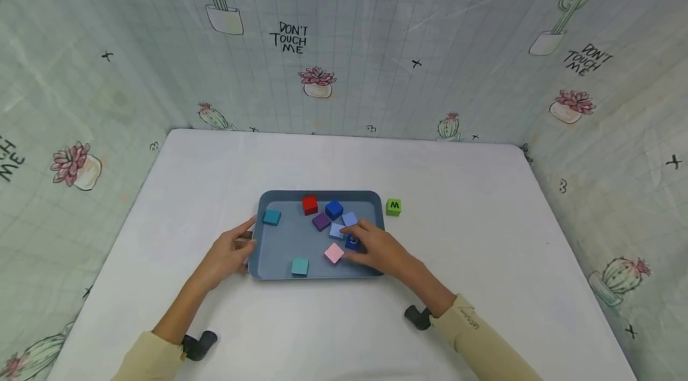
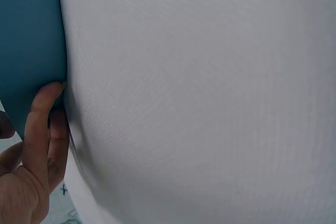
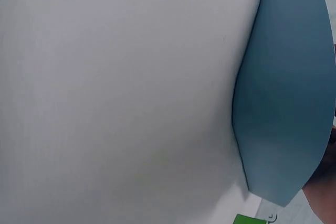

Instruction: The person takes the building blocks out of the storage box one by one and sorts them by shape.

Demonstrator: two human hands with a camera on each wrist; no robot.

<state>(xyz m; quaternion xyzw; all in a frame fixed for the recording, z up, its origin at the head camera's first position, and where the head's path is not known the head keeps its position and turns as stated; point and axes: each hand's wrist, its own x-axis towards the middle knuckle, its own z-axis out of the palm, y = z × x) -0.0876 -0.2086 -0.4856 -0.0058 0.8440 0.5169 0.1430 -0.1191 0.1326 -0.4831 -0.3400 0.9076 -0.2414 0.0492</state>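
A blue-grey tray point(image 1: 285, 249) lies on the table with several coloured blocks in it. My left hand point(image 1: 226, 254) holds the tray's left side; in the left wrist view, its fingers point(image 2: 39, 129) press on the outer wall. Inside the tray's right part, my right hand point(image 1: 381, 249) pinches a dark blue block point(image 1: 352, 242) with a light mark on top. Close to these fingertips are two light blue blocks point(image 1: 337, 231) and a pink block point(image 1: 334, 253). The right wrist view shows mostly the tray's outer wall point(image 3: 283, 87), with the fingers hidden.
Also in the tray are red point(image 1: 309, 205), blue point(image 1: 334, 209), purple point(image 1: 321, 221), teal point(image 1: 272, 217) and turquoise point(image 1: 300, 267) blocks. A green block point(image 1: 393, 207) with a black letter sits on the white table point(image 1: 457, 190), right of the tray. Printed cloth point(image 1: 371, 40) hangs around.
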